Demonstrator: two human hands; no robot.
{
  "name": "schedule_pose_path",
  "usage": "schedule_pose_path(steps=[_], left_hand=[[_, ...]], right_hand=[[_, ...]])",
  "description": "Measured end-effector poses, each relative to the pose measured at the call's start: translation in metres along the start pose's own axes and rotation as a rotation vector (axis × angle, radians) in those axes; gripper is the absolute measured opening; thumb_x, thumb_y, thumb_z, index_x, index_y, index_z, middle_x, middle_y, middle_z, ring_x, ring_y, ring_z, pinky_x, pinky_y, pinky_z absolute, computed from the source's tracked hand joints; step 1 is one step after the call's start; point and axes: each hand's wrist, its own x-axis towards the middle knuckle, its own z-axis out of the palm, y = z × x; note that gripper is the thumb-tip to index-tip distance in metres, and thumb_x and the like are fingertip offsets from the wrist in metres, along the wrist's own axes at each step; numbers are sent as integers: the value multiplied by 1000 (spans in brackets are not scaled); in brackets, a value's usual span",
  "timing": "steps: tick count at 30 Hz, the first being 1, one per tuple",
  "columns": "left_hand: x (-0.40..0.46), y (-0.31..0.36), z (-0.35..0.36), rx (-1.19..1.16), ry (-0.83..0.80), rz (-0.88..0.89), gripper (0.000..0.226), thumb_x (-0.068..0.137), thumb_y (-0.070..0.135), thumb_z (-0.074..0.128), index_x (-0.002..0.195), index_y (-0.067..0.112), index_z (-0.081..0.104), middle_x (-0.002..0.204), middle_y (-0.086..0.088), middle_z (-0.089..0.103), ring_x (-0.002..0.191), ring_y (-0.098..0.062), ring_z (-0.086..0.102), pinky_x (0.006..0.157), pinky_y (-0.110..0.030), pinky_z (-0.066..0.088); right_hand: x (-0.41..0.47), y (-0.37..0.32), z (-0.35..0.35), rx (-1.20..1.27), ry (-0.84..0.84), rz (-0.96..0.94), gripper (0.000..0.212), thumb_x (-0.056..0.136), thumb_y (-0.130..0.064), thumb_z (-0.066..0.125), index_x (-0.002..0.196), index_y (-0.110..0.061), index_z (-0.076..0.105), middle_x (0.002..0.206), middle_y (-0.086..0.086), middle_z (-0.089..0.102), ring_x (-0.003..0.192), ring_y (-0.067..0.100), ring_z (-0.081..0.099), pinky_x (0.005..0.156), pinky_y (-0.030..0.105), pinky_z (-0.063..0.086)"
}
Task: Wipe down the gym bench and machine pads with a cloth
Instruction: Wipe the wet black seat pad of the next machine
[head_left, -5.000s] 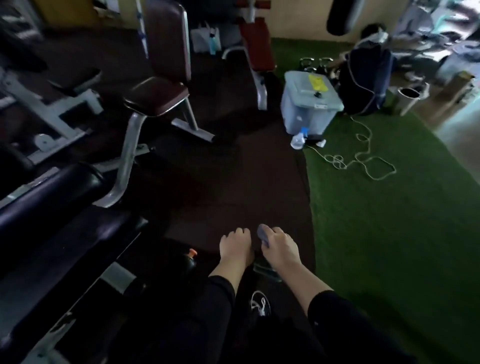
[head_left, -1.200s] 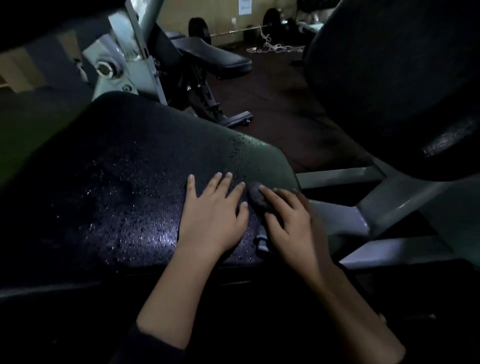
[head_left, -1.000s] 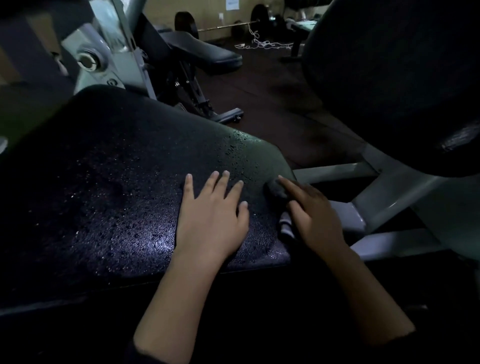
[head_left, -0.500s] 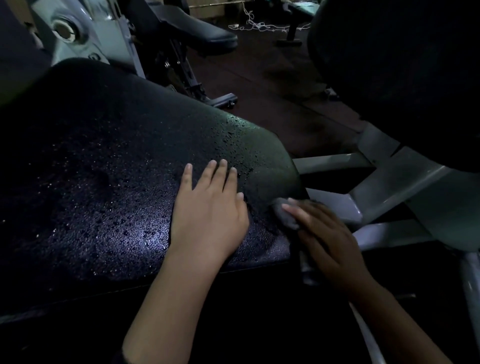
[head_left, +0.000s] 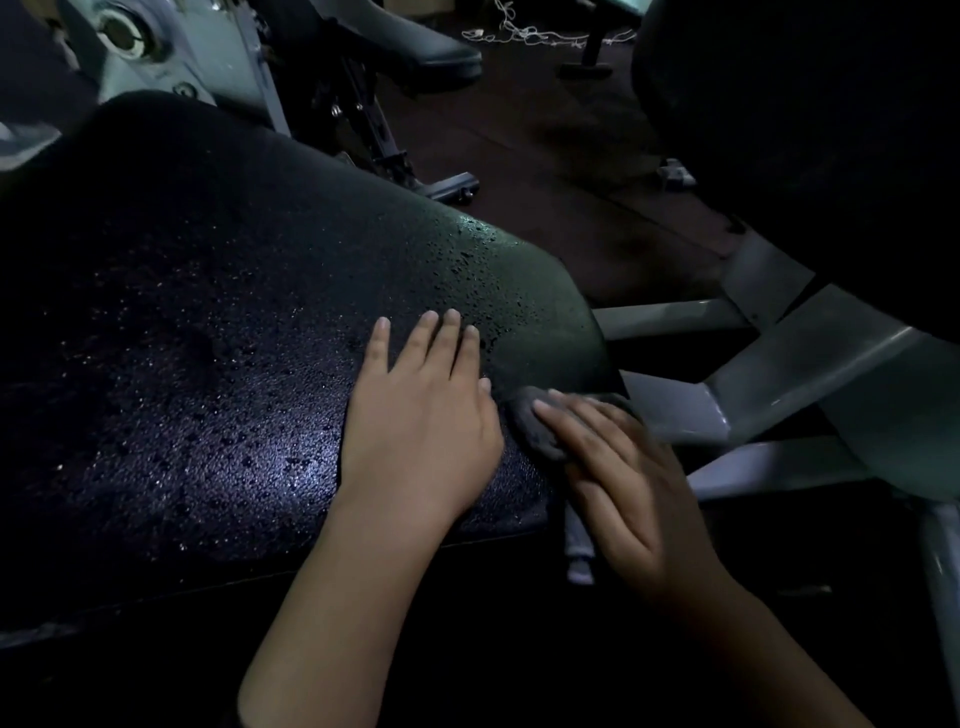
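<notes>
Four straight fingers of the left hand (head_left: 415, 415) lie flat and close together on the wet black pad (head_left: 218, 322), the thumb spread off to the left; the palm presses down and grips nothing. Just to its right, the right hand (head_left: 618, 478) lays its extended fingers over a small grey cloth (head_left: 535, 421), pressing it against the pad's near right corner, with a tail of the cloth hanging down below the palm off the pad's edge. Whether the right thumb hooks under the cloth is hidden.

The cloth looks soft, light and limp, bunched into a wad; it will likely fold or slip out unless it is kept under the flat of the fingers, so the best hold is a broad press on its middle, with the loose tail gathered in. The pad is firm, textured vinyl, beaded all over with droplets, and probably slick; the corner curves away, so the cloth may slide off there.

Beyond the pad, grey machine frame (head_left: 810, 364) runs to the right, another dark pad (head_left: 810, 130) looms far right, and a bench (head_left: 415, 47) stands on the far floor.
</notes>
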Motion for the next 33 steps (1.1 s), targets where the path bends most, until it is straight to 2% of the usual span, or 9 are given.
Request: schedule_pose_path(steps=[3,8,12,16,19,23,26,29,33], left_hand=[[-1,-1,-1,-1,3,-4,70,88,36,0,154,18,13,162,1,9,149,-14,3,120,-44,-3],[-1,1,-1,-3,0,-3,71,87,36,2,154,18,15,162,0,11,149,-15,5,119,-44,-3],[-1,1,-2,-17,6,-3,71,86,35,4,154,17,18,162,0,14,149,-14,8,119,-43,-2],[-1,0,-2,-29,12,5,72,86,34,0,154,16,17,162,0,13,149,-14,7,119,-42,-1],[-1,-1,-2,-33,26,4,80,81,35,-7,152,15,24,160,-1,21,148,-15,14,119,-42,3],[-1,-1,-2,-48,38,-12,76,84,36,1,148,13,36,156,-3,32,145,-17,25,119,-44,9],[-1,0,-4,-54,10,-25,70,89,37,3,152,16,26,160,0,22,148,-15,15,119,-44,4],[4,1,-5,-71,-29,-37,57,100,37,17,154,20,14,162,3,8,149,-13,3,119,-44,-3],[14,9,-5,-73,-51,-87,60,99,42,29,154,20,16,162,2,8,149,-14,2,119,-50,-5]], right_hand=[[2,33,-4,36,-27,25,44,97,-26,36,139,-21,46,143,-2,48,130,21,46,110,37,32],[48,55,3,55,-9,210,49,93,-35,34,137,-23,50,138,4,55,126,24,51,105,47,38],[63,15,13,11,-26,114,49,92,-30,35,137,-18,53,140,2,54,127,21,50,107,37,36],[16,-9,4,32,-51,-29,48,94,-22,37,141,-19,47,145,-3,47,132,19,44,110,42,33],[-11,12,-13,16,-102,-176,47,96,-20,37,141,-21,45,150,-4,40,138,18,37,112,35,28],[5,55,-16,100,-111,-122,41,98,-17,38,137,-13,48,144,1,47,132,22,43,108,46,36],[34,67,-11,106,-100,-75,41,99,-21,36,138,-16,48,143,-1,49,130,20,46,104,50,37],[59,58,-4,67,-96,-125,43,97,-21,38,137,-17,51,143,-2,49,130,17,46,107,43,36],[81,47,1,108,-91,-156,43,95,-18,40,136,-13,54,141,1,51,131,12,45,109,36,35]])
